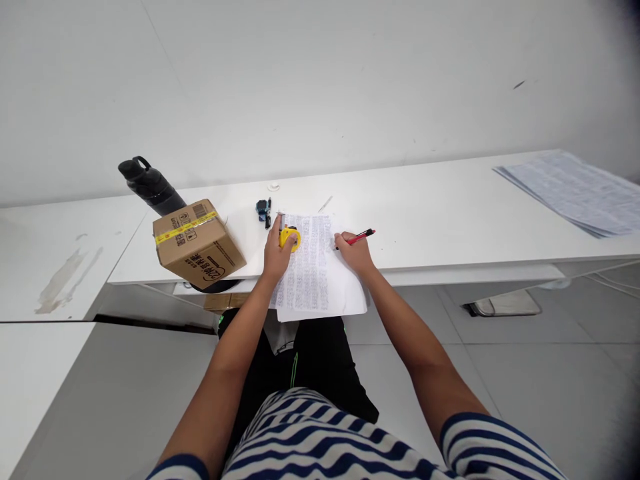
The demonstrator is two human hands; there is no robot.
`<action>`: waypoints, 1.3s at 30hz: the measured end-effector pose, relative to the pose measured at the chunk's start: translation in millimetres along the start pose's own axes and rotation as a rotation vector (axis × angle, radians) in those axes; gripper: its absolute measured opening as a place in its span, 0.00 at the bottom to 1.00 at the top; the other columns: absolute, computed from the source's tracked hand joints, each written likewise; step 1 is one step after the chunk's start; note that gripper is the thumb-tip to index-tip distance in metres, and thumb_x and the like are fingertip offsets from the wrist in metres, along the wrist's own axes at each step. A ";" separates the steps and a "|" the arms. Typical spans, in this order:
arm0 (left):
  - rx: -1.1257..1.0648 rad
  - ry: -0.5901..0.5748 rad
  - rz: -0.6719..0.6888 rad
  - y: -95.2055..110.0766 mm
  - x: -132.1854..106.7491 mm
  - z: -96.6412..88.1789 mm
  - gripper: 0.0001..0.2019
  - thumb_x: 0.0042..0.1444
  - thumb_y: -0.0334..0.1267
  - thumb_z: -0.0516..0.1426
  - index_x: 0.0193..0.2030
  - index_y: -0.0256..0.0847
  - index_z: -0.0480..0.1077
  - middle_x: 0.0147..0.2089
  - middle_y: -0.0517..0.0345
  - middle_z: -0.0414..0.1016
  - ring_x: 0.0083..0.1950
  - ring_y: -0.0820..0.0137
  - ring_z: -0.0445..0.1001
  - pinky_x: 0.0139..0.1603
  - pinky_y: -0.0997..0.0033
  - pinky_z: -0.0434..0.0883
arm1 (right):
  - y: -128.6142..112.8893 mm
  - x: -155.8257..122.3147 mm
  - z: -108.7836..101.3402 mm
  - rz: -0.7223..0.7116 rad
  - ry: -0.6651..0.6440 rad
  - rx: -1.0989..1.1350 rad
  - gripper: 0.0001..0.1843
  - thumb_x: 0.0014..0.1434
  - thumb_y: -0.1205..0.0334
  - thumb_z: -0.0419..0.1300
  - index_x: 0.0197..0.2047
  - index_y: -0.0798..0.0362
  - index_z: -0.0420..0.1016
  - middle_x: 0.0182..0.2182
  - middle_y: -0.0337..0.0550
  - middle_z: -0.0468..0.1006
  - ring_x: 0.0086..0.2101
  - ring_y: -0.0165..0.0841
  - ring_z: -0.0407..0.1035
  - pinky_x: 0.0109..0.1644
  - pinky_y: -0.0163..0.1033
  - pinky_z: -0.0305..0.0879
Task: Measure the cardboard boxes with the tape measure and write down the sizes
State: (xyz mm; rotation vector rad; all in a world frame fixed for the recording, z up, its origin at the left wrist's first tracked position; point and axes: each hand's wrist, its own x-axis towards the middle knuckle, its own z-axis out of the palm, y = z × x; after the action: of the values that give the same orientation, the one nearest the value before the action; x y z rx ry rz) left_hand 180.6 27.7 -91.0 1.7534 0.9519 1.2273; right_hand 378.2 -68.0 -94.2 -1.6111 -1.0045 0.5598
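My left hand is closed around a yellow tape measure, with a short stretch of its blade out along the left edge of the paper. Between the fingers of my right hand is a red and black pen, its tip end low by the sheet's right margin. Under both hands lies a sheet of paper with dense columns of blue handwriting, its near end hanging past the table edge. Just beyond my left hand sits a small dark blue watch-like object.
A taped cardboard box stands at the left front of the white table, with a black bottle behind it. Stacked written sheets lie at the right end. A white wall rises behind. A grey flat case is on the floor.
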 end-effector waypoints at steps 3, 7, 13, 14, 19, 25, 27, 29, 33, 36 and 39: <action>0.045 -0.047 0.005 -2.2 0.6 -0.5 0.30 0.61 0.47 0.58 0.69 0.55 0.57 0.67 0.51 0.64 0.66 0.59 0.64 0.66 0.53 0.63 | 1.1 0.3 -0.2 -0.005 -0.030 -0.011 0.19 0.56 0.51 0.56 0.18 0.49 0.60 0.18 0.35 0.65 0.26 0.32 0.60 0.33 0.39 0.57; 0.077 -0.048 0.026 -1.3 0.0 -1.1 0.30 0.62 0.48 0.57 0.70 0.55 0.56 0.65 0.50 0.65 0.65 0.59 0.66 0.66 0.53 0.62 | 0.6 0.2 -1.3 0.007 -0.039 -0.003 0.18 0.55 0.52 0.55 0.18 0.49 0.61 0.17 0.36 0.64 0.26 0.32 0.61 0.33 0.39 0.57; 0.105 -0.021 0.046 1.6 -0.8 -1.6 0.22 0.62 0.50 0.56 0.62 0.52 0.65 0.59 0.49 0.68 0.61 0.59 0.68 0.65 0.54 0.63 | -1.9 0.2 -1.9 0.021 -0.073 0.020 0.18 0.54 0.54 0.56 0.17 0.50 0.60 0.19 0.36 0.66 0.26 0.31 0.61 0.34 0.39 0.58; 0.098 -0.010 0.043 1.4 -0.7 -1.5 0.21 0.62 0.50 0.56 0.61 0.51 0.66 0.59 0.49 0.68 0.61 0.59 0.68 0.65 0.54 0.63 | -1.8 0.5 -1.7 0.024 -0.063 0.019 0.18 0.54 0.55 0.56 0.17 0.50 0.60 0.18 0.36 0.66 0.25 0.31 0.60 0.34 0.39 0.57; 0.097 0.002 0.033 -0.1 -0.3 -1.0 0.21 0.62 0.50 0.56 0.60 0.50 0.67 0.60 0.49 0.68 0.62 0.58 0.67 0.65 0.54 0.63 | -0.2 1.4 -0.6 0.016 -0.046 0.031 0.18 0.55 0.55 0.56 0.17 0.50 0.61 0.18 0.35 0.65 0.26 0.31 0.60 0.34 0.39 0.57; 0.149 0.000 0.040 -0.4 0.5 -0.7 0.20 0.63 0.48 0.55 0.60 0.46 0.66 0.61 0.48 0.68 0.62 0.60 0.67 0.65 0.58 0.63 | 0.0 4.6 -2.4 0.014 0.015 0.080 0.19 0.57 0.51 0.56 0.19 0.51 0.66 0.19 0.35 0.65 0.27 0.31 0.61 0.36 0.38 0.59; 0.151 0.001 0.038 -0.4 0.9 -0.5 0.20 0.63 0.47 0.56 0.59 0.44 0.66 0.62 0.48 0.68 0.62 0.61 0.67 0.65 0.60 0.63 | 0.0 5.7 -2.6 0.010 0.046 0.092 0.20 0.58 0.48 0.56 0.21 0.52 0.68 0.20 0.36 0.67 0.28 0.32 0.62 0.37 0.38 0.60; 0.142 0.007 0.028 0.6 1.1 -0.3 0.20 0.62 0.46 0.56 0.59 0.44 0.67 0.61 0.48 0.69 0.61 0.62 0.68 0.64 0.61 0.64 | 0.2 6.0 -2.2 -0.001 0.072 0.072 0.21 0.60 0.45 0.55 0.24 0.51 0.70 0.23 0.37 0.69 0.29 0.32 0.64 0.38 0.39 0.61; 0.111 0.012 0.017 12.1 -2.1 -0.9 0.19 0.60 0.45 0.58 0.57 0.44 0.69 0.59 0.49 0.71 0.59 0.62 0.70 0.63 0.60 0.65 | 2.7 7.0 0.9 -0.135 0.212 -0.119 0.16 0.63 0.49 0.53 0.35 0.51 0.72 0.35 0.44 0.74 0.38 0.36 0.69 0.45 0.41 0.65; 0.049 0.037 0.029 33.3 -10.7 -4.5 0.19 0.59 0.46 0.59 0.55 0.43 0.69 0.57 0.49 0.72 0.59 0.62 0.71 0.62 0.60 0.67 | 6.1 12.4 6.1 -0.096 0.224 -0.305 0.14 0.63 0.60 0.50 0.47 0.53 0.73 0.46 0.51 0.71 0.41 0.38 0.70 0.47 0.44 0.67; -0.089 0.050 0.044 63.4 -22.9 -13.2 0.20 0.58 0.48 0.60 0.55 0.44 0.69 0.57 0.49 0.73 0.57 0.62 0.72 0.59 0.61 0.69 | 2.4 18.7 11.9 -0.009 0.169 -0.381 0.20 0.59 0.67 0.50 0.52 0.54 0.72 0.49 0.54 0.70 0.39 0.39 0.71 0.45 0.46 0.69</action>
State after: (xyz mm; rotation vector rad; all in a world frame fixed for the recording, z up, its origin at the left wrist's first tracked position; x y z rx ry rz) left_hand 171.1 -16.9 -39.6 1.6890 0.8777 1.3273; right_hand 379.4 -45.9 -97.3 -1.9513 -1.0328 0.2273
